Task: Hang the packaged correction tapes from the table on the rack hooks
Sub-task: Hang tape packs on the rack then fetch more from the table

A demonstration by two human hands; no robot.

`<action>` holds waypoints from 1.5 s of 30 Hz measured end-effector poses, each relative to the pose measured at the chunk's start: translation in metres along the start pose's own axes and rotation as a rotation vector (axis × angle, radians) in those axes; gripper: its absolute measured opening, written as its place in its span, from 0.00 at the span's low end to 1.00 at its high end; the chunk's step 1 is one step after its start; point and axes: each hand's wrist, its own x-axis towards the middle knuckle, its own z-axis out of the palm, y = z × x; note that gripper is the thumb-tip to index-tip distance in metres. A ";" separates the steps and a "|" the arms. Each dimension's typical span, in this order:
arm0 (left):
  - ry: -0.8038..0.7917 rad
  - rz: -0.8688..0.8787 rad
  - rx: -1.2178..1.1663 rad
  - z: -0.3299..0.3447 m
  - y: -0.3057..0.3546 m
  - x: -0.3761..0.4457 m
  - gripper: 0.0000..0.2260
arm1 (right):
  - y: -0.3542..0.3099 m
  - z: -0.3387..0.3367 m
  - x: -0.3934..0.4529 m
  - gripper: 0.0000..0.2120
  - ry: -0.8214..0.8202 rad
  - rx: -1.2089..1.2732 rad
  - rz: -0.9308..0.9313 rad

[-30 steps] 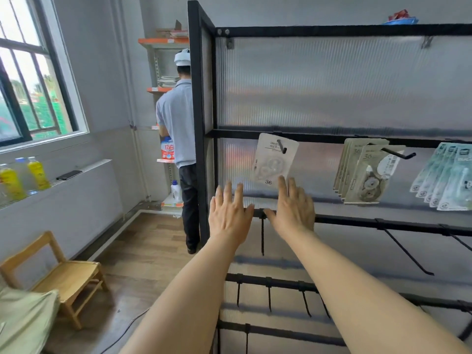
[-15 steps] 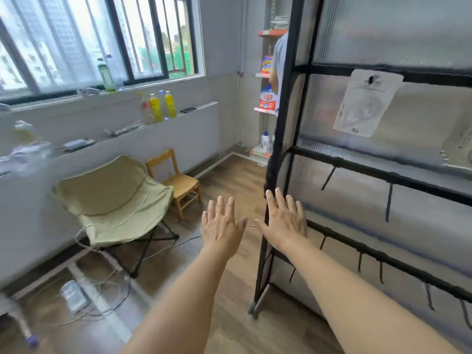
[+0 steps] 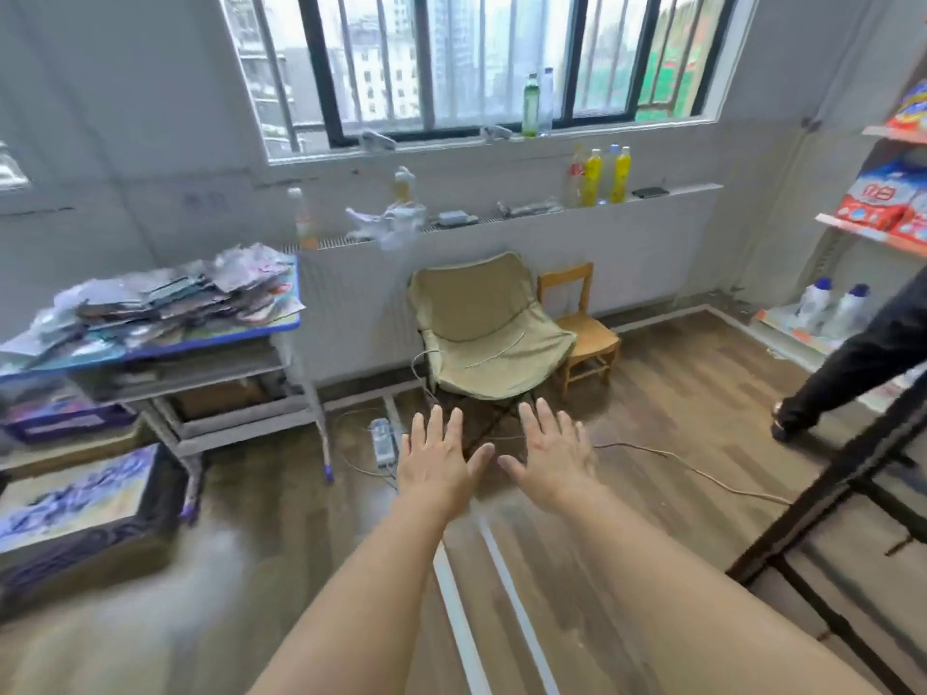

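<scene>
Room: wood-plank floor (image 3: 677, 393), barred window (image 3: 476, 62) over a white ledge with bottles, a beige folding chair (image 3: 481, 328) and a small wooden chair (image 3: 582, 333) below it. Change: a second ago the view faced the rack with one package freshly on its hook and both hands raised beside it; the view has since swung left, so that only the black rack frame (image 3: 822, 494) shows at the right edge. Left hand (image 3: 436, 464) and right hand (image 3: 552, 453): side by side over the floor, fingers straight and spread, each grip apart and holding nothing. Packaged correction tapes (image 3: 165, 298): a blurred heap on the blue-edged tabletop (image 3: 210, 333) at left, well apart from both hands. Judgement: one hanging finished; the turn is for the next package. Another person's legs (image 3: 853, 363) at right.
</scene>
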 end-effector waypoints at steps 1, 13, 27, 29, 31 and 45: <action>0.006 -0.028 0.000 -0.006 -0.023 0.004 0.32 | -0.023 0.002 0.010 0.37 -0.010 -0.005 -0.025; 0.036 -0.256 0.014 -0.069 -0.254 0.048 0.34 | -0.250 0.016 0.114 0.37 -0.019 -0.085 -0.290; 0.068 -0.479 -0.035 -0.115 -0.405 0.179 0.33 | -0.402 0.022 0.298 0.35 -0.006 -0.114 -0.472; 0.072 -0.512 -0.037 -0.131 -0.424 0.209 0.33 | -0.421 0.014 0.337 0.35 0.002 -0.110 -0.496; 0.079 -0.542 -0.050 -0.147 -0.443 0.240 0.33 | -0.440 0.005 0.374 0.35 0.005 -0.111 -0.518; 0.040 -0.572 -0.090 -0.195 -0.596 0.382 0.31 | -0.587 0.013 0.551 0.32 -0.029 -0.124 -0.500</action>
